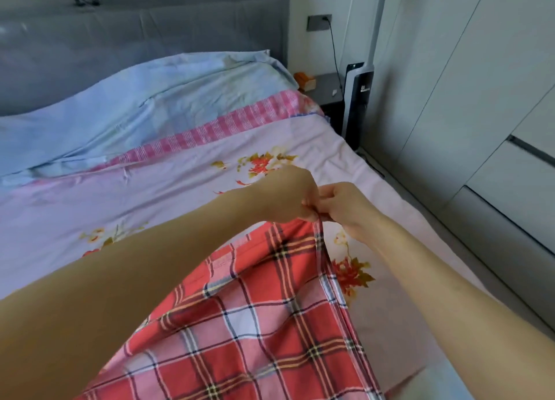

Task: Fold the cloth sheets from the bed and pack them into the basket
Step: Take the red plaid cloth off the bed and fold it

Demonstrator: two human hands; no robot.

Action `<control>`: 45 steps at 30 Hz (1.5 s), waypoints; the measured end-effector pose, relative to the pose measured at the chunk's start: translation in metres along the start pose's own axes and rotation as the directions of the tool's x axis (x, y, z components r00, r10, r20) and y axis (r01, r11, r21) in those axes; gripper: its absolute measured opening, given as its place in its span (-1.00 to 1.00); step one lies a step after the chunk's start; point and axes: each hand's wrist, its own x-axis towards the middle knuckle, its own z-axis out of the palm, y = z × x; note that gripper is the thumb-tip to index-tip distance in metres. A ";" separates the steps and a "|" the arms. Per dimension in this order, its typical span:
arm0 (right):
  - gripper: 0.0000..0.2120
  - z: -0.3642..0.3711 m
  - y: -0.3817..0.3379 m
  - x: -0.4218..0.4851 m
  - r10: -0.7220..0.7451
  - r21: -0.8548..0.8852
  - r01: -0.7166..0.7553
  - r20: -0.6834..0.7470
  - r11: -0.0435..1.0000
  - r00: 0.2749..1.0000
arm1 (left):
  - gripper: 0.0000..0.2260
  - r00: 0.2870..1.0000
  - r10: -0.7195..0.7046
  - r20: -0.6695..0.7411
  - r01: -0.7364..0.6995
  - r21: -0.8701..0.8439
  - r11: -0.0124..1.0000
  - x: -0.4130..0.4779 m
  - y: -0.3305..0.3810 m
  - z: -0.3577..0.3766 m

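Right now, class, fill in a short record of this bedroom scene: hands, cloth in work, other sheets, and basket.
left hand: left hand pinches a top corner of the red plaid sheet
right hand: right hand pinches the same raised edge, beside the left grip
cloth in work: red plaid sheet, lifted at the corners, hanging down over the bed
other sheets: floral sheet spread flat; pink checked sheet and blue sheet behind it
basket: not in view

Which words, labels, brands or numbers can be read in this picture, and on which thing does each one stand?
No text can be read.
Black appliance beside the bed: a small pale label, too blurred to read.
Orange box on the nightstand: no legible print.
Red plaid sheet: pattern only, no words.
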 end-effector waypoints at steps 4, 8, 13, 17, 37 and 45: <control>-0.77 -0.007 -0.005 -0.002 -0.044 0.013 0.044 0.046 0.999 0.998 | -0.78 0.993 -0.081 -0.088 0.076 -0.059 0.995 0.011 -0.003 -0.002; -0.71 -0.010 -0.006 0.000 -0.077 -0.021 0.078 0.026 0.997 0.997 | -0.79 0.990 -0.115 -0.086 0.103 -0.140 0.985 0.017 -0.015 0.002; -0.71 -0.010 -0.008 -0.009 -0.141 -0.049 0.143 0.051 0.988 0.989 | -0.78 0.992 -0.126 0.011 0.121 -0.386 0.914 0.011 -0.020 0.004; -0.91 -0.006 0.006 -0.039 -0.224 -0.103 0.217 -0.056 0.971 0.973 | -0.80 0.980 -0.193 -0.046 0.156 -0.421 0.893 0.005 -0.020 0.012; -0.69 0.012 0.107 -0.131 -0.162 -0.250 0.118 -0.163 0.961 0.973 | -0.87 0.949 -0.267 -0.166 0.142 -0.533 0.834 -0.035 -0.014 -0.003; -0.72 0.010 0.146 -0.145 -0.064 -0.258 0.009 -0.208 0.966 0.976 | -0.90 0.934 -0.245 0.261 0.327 -0.341 0.881 -0.059 0.029 0.007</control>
